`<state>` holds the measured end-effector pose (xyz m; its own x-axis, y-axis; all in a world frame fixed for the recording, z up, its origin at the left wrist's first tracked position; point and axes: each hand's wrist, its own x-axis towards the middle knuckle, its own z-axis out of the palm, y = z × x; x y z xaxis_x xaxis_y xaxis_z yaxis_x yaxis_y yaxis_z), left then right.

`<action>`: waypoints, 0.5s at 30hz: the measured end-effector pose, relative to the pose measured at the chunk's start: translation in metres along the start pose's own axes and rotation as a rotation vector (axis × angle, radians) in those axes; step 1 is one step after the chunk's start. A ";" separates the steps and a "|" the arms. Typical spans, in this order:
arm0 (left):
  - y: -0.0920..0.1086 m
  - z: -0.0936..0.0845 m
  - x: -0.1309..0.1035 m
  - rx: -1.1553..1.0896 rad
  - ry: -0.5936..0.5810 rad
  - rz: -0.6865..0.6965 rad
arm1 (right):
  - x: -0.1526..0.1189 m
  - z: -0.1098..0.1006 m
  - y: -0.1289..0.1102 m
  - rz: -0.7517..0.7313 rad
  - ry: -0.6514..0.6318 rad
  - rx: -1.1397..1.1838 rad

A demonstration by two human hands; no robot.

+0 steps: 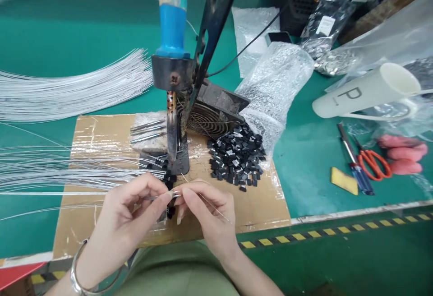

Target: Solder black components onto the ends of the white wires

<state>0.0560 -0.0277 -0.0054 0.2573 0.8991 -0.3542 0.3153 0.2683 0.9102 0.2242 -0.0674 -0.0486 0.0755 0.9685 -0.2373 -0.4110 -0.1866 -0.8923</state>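
Note:
My left hand (135,215) pinches the end of a thin white wire between thumb and forefinger. Thumb and fingertips of my right hand (208,212) are closed at the same spot, and a fine metallic wire (216,209) runs out across that hand. What exactly lies between the touching fingertips is too small to make out. Just above them, a blue-handled soldering iron (173,30) points tip down in a black stand (211,20). To the left lie several white wires (84,176) with black pieces at their ends, partly hidden by my left hand.
A pile of small black connectors (237,158) sits on the cardboard (264,205) beside a dark fan (213,111). A bundle of white wires (74,90) lies left. Bubble wrap (275,88), a white mug (365,90), red-handled scissors (375,164), a screwdriver (360,174) and a yellow sponge (344,181) are right.

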 end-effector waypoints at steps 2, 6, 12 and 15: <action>-0.003 0.001 -0.001 0.016 0.008 0.003 | 0.000 0.001 0.000 0.010 -0.001 0.029; -0.010 0.002 -0.003 0.080 0.018 0.036 | 0.000 0.003 0.003 0.052 0.017 0.118; -0.011 0.004 -0.004 0.133 0.042 0.051 | 0.003 0.003 0.006 0.113 0.017 0.168; -0.009 0.004 -0.004 0.153 0.036 0.057 | 0.005 0.002 0.005 0.152 0.020 0.183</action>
<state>0.0561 -0.0351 -0.0137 0.2466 0.9239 -0.2925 0.4371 0.1633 0.8845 0.2209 -0.0636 -0.0533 0.0174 0.9275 -0.3733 -0.5771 -0.2956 -0.7613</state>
